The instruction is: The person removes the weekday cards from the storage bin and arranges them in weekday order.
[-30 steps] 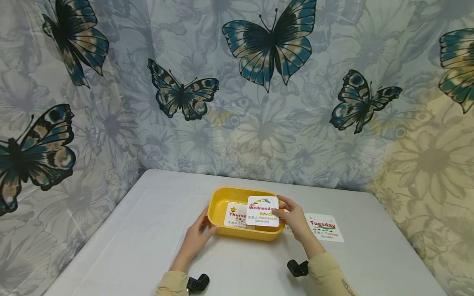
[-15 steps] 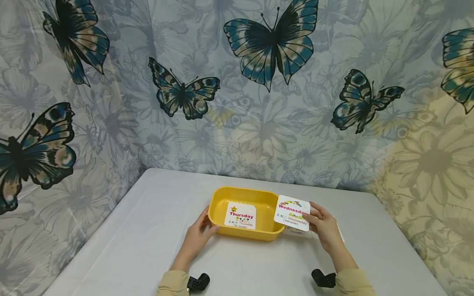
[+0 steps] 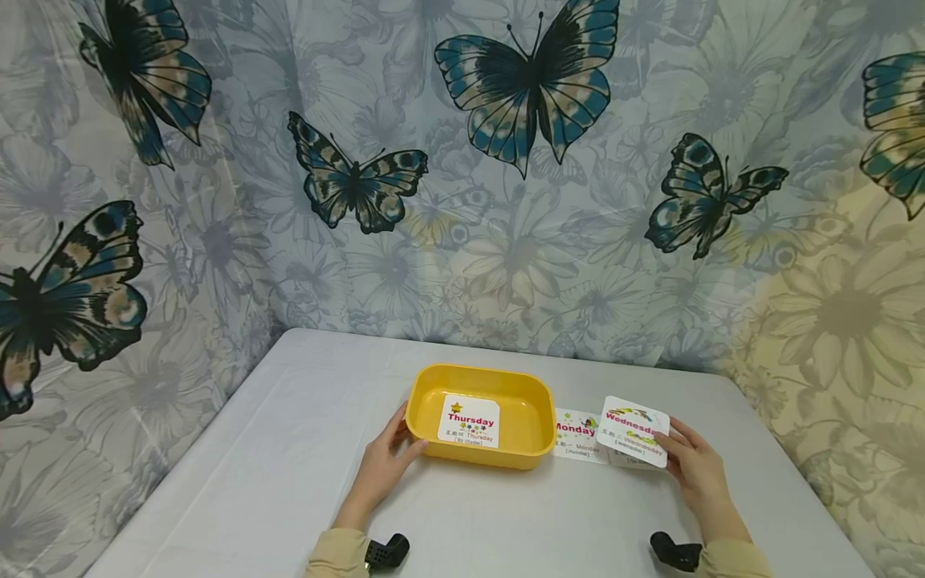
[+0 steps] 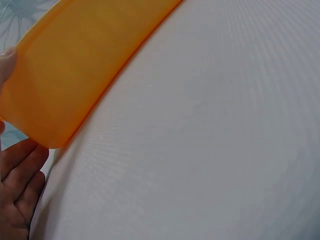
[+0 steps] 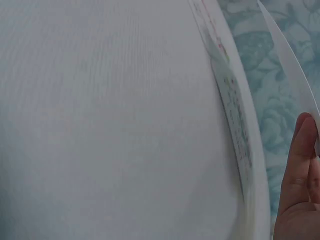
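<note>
My right hand (image 3: 699, 474) pinches the right edge of a white card marked Wednesday (image 3: 630, 429), thumb on its printed face. In the right wrist view this card (image 5: 292, 65) shows edge-on, raised above the table. Below it in the head view lies another card (image 3: 623, 460), mostly covered. The Monday card (image 3: 576, 446) lies flat beside it, against the right end of a yellow plastic tray (image 3: 523, 417). Inside the tray rests a Thursday card (image 3: 470, 419). My left hand (image 3: 385, 466) grips the tray's left end, thumb at the front, fingers round the corner (image 4: 50, 135).
A white-covered table (image 3: 275, 449) carries everything. Behind it hangs a floral backdrop (image 3: 506, 257) with butterflies. A black wrist camera (image 3: 389, 552) sits at the left sleeve, and another black device (image 3: 675, 552) at the right one.
My right hand has carried the Wednesday card from above the tray rightward, past the Monday card and over the Tuesday card, fully uncovering the Thursday card. The left hand and tray stay put.
</note>
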